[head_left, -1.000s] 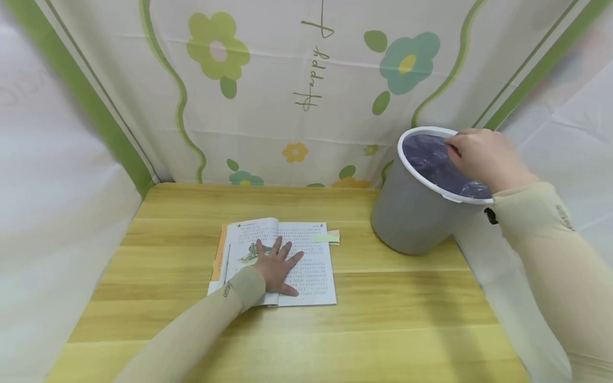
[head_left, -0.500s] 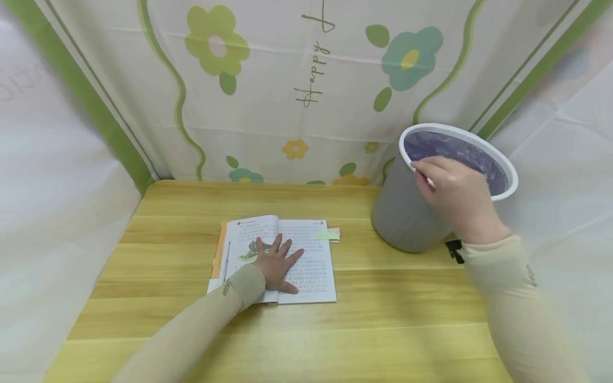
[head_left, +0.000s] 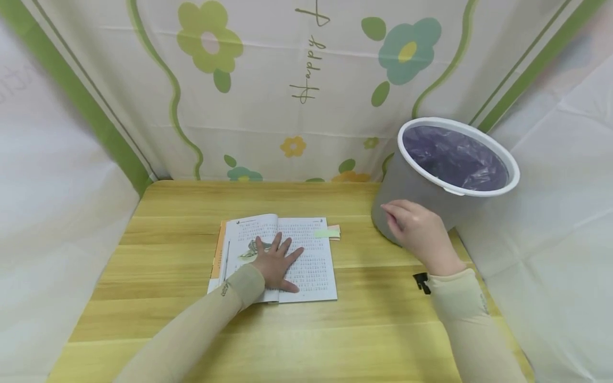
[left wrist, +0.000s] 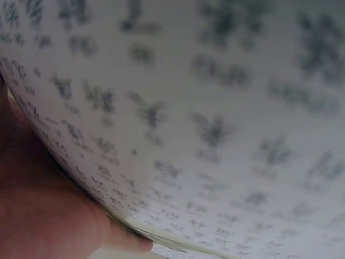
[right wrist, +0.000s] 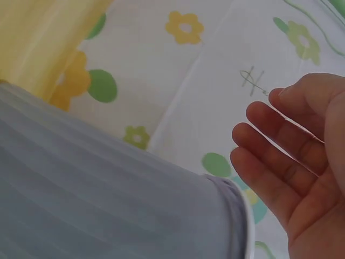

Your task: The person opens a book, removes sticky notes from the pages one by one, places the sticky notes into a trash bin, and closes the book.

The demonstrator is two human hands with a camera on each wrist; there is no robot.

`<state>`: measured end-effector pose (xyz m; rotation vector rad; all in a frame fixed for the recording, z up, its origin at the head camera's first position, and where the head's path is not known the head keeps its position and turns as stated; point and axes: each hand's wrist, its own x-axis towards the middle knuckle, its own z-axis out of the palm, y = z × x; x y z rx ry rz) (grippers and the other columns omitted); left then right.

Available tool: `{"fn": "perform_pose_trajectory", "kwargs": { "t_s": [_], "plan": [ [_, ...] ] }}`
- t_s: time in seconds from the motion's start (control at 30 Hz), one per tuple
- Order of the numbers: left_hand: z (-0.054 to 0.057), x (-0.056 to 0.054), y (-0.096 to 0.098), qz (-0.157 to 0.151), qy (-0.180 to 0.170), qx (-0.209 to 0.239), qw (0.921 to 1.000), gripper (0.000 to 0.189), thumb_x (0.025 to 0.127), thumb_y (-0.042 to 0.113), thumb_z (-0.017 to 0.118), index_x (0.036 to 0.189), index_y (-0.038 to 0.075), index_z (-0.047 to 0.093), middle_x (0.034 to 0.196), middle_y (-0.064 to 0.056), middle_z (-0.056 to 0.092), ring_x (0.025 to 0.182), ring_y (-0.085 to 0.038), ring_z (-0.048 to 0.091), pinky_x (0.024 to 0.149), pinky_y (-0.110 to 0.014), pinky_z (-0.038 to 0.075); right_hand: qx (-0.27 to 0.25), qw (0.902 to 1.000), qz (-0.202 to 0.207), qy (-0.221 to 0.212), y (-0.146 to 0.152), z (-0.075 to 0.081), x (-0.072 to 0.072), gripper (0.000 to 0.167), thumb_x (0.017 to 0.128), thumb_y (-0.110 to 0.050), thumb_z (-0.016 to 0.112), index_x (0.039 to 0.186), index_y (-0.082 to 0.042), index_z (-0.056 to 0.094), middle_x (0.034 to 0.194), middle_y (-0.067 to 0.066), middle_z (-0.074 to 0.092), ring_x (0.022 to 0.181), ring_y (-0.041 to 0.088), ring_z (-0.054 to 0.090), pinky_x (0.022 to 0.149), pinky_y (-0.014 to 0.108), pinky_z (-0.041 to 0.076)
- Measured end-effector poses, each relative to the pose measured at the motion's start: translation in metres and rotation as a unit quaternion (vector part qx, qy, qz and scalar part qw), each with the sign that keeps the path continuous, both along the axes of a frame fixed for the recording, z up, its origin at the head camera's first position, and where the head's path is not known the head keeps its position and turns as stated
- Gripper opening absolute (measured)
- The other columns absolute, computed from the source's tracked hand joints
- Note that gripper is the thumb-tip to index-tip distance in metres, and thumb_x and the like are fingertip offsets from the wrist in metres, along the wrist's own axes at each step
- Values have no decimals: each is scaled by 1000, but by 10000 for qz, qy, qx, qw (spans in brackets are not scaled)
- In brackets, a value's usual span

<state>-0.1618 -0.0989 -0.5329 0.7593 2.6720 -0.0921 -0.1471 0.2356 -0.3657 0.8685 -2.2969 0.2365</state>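
Note:
An open book (head_left: pixel 311 271) with printed pages and a leaf picture lies on the table. My left hand (head_left: pixel 275 267) rests flat across its middle, fingers spread over both pages; in the left wrist view, blurred print (left wrist: pixel 210 129) fills most of the frame. My right hand (head_left: pixel 416 229) is in the air in front of a grey trash bin (head_left: pixel 397 186), its fingers loosely bent. Nothing shows between the fingers (right wrist: pixel 269 167) in the right wrist view, where the bin's ribbed side (right wrist: pixel 108 183) is close by.
The bin, with a white rim (head_left: pixel 460 192) and purple liner (head_left: pixel 450 157), stands at the table's back right. Green and pink sticky tabs (head_left: pixel 328 233) jut from the book's right edge. A floral curtain (head_left: pixel 268 96) hangs behind the wooden table (head_left: pixel 172 255).
My right hand has moved from over the bin's mouth, down and left past its rim, to in front of the bin. The left hand has stayed on the book.

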Motion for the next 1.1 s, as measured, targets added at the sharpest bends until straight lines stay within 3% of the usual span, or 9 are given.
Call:
{"fn": "perform_pose_trajectory", "kwargs": {
  "t_s": [0.33, 0.83, 1.1],
  "plan": [
    [-2, -1, -1, 31, -64, 121, 9999, 114, 67, 88, 54, 160, 36, 13, 165, -11, 8, 148, -41, -9, 98, -83, -5, -232, 9983, 55, -532, -5, -43, 5, 22, 80, 4, 74, 102, 2, 75, 96, 13, 72, 79, 29, 71, 65, 41, 59],
    [13, 3, -1, -56, -38, 125, 9999, 109, 72, 84, 55, 160, 34, 16, 165, -11, 10, 149, -41, -5, 100, -82, 1, -169, 9951, 72, -976, -14, -85, 12, 16, 82, -1, 75, 98, 0, 75, 95, 12, 73, 81, 27, 71, 65, 39, 59],
    [11, 3, -2, -45, -48, 259, 9996, 109, 72, 83, 58, 160, 33, 17, 165, -12, 11, 149, -42, -5, 100, -83, -2, -92, 9922, 168, -1233, -23, -101, 12, 16, 82, -1, 75, 98, -1, 76, 95, 11, 73, 84, 25, 71, 68, 37, 59]
  ]
}}
